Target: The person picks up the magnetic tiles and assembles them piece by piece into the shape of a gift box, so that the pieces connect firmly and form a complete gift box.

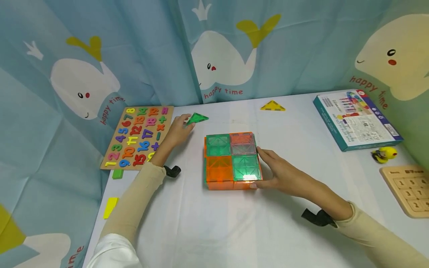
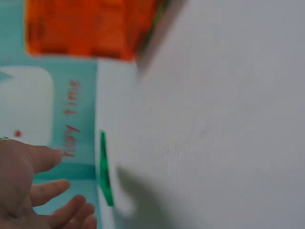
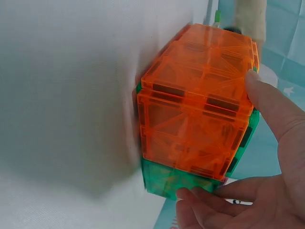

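Observation:
A low box built of magnetic tiles (image 1: 218, 167) stands mid-table, with green, orange and pinkish see-through squares on top and orange sides. My right hand (image 1: 285, 173) grips its near right corner, thumb at the front face and fingers along the right side. In the right wrist view, that thumb (image 3: 267, 93) touches an orange face, and the fingertips lie by a green tile (image 3: 176, 179). My left hand (image 1: 179, 131) reaches out beside a green triangular tile (image 1: 197, 118) at the back left. The left wrist view has its fingers spread, a little apart from that tile (image 2: 105, 169).
A number puzzle board (image 1: 134, 137) lies at the left, near a green block (image 1: 117, 174) and a yellow block (image 1: 110, 207). A yellow triangular tile (image 1: 273, 106) lies at the back. To the right are a flat box (image 1: 358, 119), a small yellow toy (image 1: 384, 154) and a wooden number board (image 1: 407, 190).

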A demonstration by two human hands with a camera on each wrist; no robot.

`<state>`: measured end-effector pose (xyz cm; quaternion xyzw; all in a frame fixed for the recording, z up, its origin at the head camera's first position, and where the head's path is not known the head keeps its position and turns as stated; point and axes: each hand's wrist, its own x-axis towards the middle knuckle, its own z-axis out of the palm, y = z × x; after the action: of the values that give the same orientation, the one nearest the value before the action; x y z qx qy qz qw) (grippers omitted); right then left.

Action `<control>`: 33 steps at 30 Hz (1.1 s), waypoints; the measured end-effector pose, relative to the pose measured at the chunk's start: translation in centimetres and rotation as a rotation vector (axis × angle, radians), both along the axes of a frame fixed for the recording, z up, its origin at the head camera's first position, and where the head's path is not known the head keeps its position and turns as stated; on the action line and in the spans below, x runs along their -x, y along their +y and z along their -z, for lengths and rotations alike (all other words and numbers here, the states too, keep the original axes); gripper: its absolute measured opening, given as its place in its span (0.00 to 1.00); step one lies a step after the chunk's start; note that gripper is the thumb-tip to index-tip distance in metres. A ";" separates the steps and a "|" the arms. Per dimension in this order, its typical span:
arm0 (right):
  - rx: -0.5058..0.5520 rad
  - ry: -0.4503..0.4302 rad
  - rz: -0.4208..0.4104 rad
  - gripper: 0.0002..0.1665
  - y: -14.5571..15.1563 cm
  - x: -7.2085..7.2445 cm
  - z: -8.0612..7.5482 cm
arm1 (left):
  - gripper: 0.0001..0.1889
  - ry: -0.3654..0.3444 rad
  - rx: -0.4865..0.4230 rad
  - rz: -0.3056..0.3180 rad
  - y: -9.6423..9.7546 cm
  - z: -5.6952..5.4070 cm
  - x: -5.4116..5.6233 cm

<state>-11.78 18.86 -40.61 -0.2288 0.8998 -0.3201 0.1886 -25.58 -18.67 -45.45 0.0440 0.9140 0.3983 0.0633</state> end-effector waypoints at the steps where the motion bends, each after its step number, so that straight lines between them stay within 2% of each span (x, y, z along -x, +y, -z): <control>1: -0.001 0.000 0.002 0.74 0.0 0.0 0.0 | 0.30 0.002 0.027 -0.009 0.1 0.3 0.8; 5: 0.005 -0.009 0.004 0.73 0.1 -0.2 0.0 | 0.31 -0.008 0.128 -0.036 0.3 1.3 3.3; 8: 0.013 -0.015 0.004 0.70 0.1 -0.3 0.1 | 0.32 -0.019 0.203 -0.033 0.4 1.8 4.4; 13: 0.010 -0.009 0.005 0.69 0.1 -0.3 0.3 | 0.29 -0.004 0.288 0.014 0.6 1.9 5.2; 17: 0.007 0.001 0.005 0.69 0.2 -0.2 0.3 | 0.27 0.002 0.242 0.019 0.6 1.8 4.9; 22: 0.007 0.000 0.004 0.69 0.0 -0.1 0.4 | 0.23 0.015 0.163 0.063 0.1 1.6 3.7; 26: 0.008 -0.004 0.003 0.69 0.0 -0.1 0.4 | 0.20 0.061 0.105 0.108 -0.2 1.0 1.7; 29: 0.009 -0.003 0.006 0.68 -0.1 -0.1 0.3 | 0.16 0.114 0.052 0.134 -0.1 -0.6 -0.4; 33: 0.012 -0.003 0.014 0.68 0.0 -0.1 0.3 | 0.12 0.173 -0.009 0.201 0.7 -3.5 -3.4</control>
<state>-11.69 18.89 -40.89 -0.2232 0.8991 -0.3272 0.1864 -22.19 -17.93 -41.98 0.1699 0.9053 0.3887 0.0235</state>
